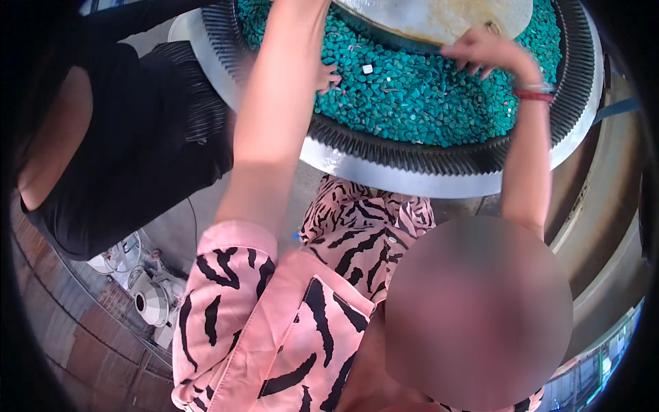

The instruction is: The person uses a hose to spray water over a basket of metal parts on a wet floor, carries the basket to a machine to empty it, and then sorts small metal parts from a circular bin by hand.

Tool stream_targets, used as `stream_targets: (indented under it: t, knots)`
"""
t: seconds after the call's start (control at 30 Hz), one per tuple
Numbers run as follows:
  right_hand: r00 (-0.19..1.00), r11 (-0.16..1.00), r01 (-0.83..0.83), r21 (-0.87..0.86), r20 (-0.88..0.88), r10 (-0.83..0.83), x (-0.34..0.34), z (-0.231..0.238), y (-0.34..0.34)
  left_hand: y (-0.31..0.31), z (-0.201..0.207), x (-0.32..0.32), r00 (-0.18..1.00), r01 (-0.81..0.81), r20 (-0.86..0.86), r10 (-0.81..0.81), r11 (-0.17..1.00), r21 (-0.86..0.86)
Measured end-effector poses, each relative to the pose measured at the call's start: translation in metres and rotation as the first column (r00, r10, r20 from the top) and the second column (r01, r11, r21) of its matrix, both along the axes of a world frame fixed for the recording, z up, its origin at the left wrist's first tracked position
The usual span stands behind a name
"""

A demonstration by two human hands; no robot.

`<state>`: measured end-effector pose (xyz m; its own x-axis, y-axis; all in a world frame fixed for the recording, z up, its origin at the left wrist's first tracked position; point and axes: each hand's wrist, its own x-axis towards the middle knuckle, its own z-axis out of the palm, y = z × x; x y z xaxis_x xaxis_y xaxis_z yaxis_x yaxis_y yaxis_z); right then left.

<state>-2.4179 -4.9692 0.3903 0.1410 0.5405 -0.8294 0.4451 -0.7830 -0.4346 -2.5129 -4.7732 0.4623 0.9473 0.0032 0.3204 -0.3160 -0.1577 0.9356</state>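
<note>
My right hand (484, 53) hangs over a round bowl full of small green tumbling chips (412, 110), beside the edge of the stained, pale round centre cover (439, 20). Its fingers are bent downward and apart, and nothing shows between them. A red band circles that wrist. My left forearm (271, 117) reaches up across the bowl's left side; the hand lies past the top edge. A small white block (367, 69) rests on the chips. Just right of my left forearm, another person's fingers (328, 79) touch the chips.
The bowl has a black ribbed lining (412, 160) and a broad pale metal rim (405, 180). A person in black (137, 151) stands close on my left. White equipment with cables (151, 299) sits on the floor at lower left. Large curved metal (604, 178) lies to the right.
</note>
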Motion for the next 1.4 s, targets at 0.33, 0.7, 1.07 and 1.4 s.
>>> stream_targets:
  t: [0.33,0.7,1.07,1.4]
  knots:
    - [0.970,0.992,-0.095,0.083,0.233,0.073,-0.080,-0.244,0.027,-0.062,-0.206,-0.107,0.480,0.079,-0.785,0.391,0.872,0.482]
    - [0.911,0.996,-0.073,0.059,-0.402,0.091,-0.071,-0.292,-0.059,-0.121,-0.257,-0.098,0.716,0.272,-0.637,0.285,0.727,0.631]
    - [0.990,0.925,-0.108,0.365,-0.042,0.133,-0.111,-0.150,-0.085,-0.072,-0.184,-0.164,0.577,0.244,-0.774,0.260,0.850,0.468]
    - [0.851,0.925,-0.362,0.116,0.445,0.277,-0.185,-0.176,-0.064,-0.101,-0.194,-0.157,0.434,0.258,-0.833,0.344,0.838,0.481]
